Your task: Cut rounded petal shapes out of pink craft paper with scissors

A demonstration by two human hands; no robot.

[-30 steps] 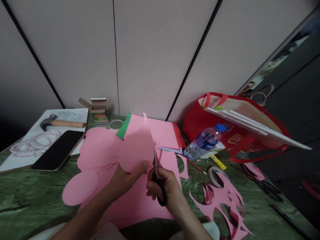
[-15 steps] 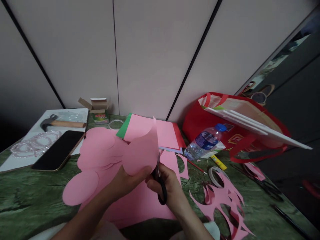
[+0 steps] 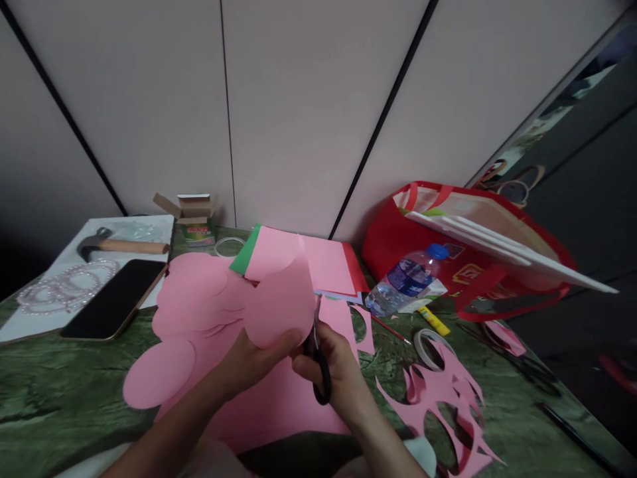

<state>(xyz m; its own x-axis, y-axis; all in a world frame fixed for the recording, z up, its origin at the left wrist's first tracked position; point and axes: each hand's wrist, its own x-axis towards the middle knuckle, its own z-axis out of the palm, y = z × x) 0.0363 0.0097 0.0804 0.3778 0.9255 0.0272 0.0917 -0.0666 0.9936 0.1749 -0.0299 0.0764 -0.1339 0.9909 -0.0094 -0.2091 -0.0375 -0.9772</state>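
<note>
My left hand pinches the lower edge of a piece of pink paper with a rounded outline and a strip standing up at its top right. In my right hand is a pair of scissors with black handles, its blades against the paper's right edge. Below both hands lies a larger pink sheet. Pink rounded cut-outs are piled to the left, and a pink oval lies in front of them.
Right of my hands are pink paper scraps, a tape roll, a yellow tube and a water bottle by a red bag. Leftward are a phone, a hammer and a small box. A wall stands behind.
The strip at the top of the held paper has tilted leftward a little. Both hands keep nearly the same place, and the whole view has shifted slightly.
</note>
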